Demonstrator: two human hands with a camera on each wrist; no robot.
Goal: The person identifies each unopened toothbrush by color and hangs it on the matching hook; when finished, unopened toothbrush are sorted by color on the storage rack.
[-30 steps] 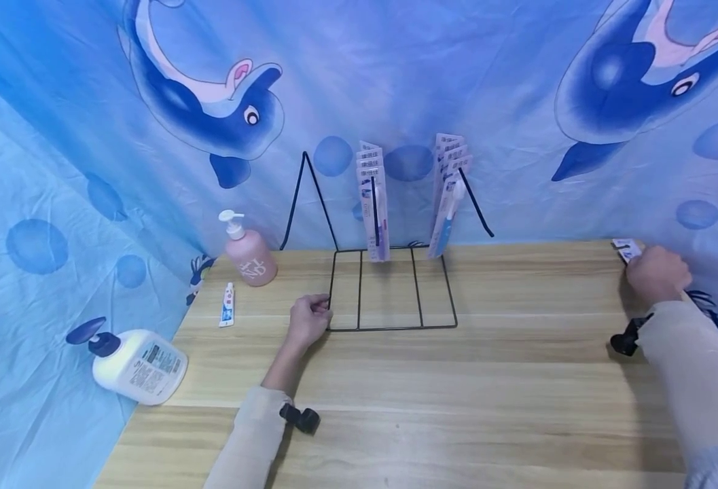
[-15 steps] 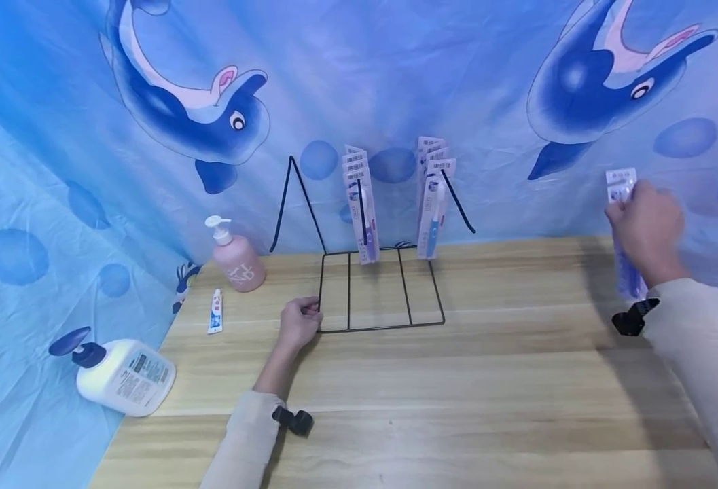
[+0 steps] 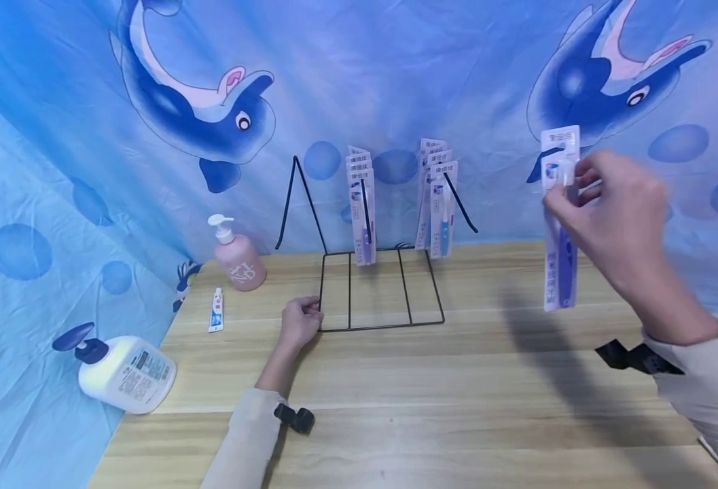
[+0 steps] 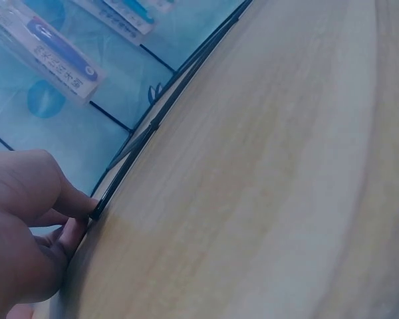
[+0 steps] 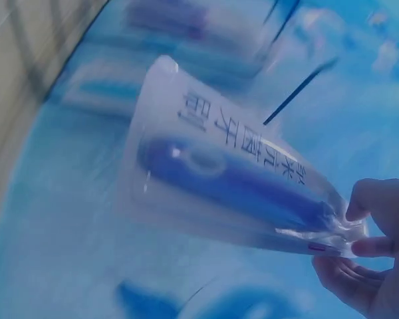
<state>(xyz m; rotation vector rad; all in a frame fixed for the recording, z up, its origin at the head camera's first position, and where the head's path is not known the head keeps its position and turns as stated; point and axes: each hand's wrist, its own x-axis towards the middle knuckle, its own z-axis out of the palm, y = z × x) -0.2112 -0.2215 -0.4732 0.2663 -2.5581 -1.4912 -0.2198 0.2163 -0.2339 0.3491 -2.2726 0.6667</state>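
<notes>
My right hand [image 3: 615, 210] pinches a packaged toothbrush [image 3: 559, 265] with a purple handle, held upright in the air right of the rack. In the right wrist view the clear pack [image 5: 219, 173] juts out from the thumb and fingertips. A black wire display rack [image 3: 383, 329] stands at the back of the table. My left hand [image 3: 300, 322] grips its base at the left side; the left wrist view shows the fingers at the wire corner [image 4: 100, 209]. Packs with purple brushes [image 3: 363, 224] hang on the middle hook, and packs with blue brushes [image 3: 443, 217] on the right hook.
To the left of the rack stand a pink pump bottle [image 3: 240, 261], a small toothpaste tube [image 3: 216, 310] and a white pump bottle [image 3: 128, 373] with a dark blue pump. A blue dolphin-print curtain [image 3: 395, 75] hangs behind the wooden table [image 3: 407, 407]. The rack's left hook [image 3: 286, 204] holds no packs.
My right hand has lifted the toothbrush pack from the far right table edge and brought it leftward, toward the rack. The left hand stays at the rack's base.
</notes>
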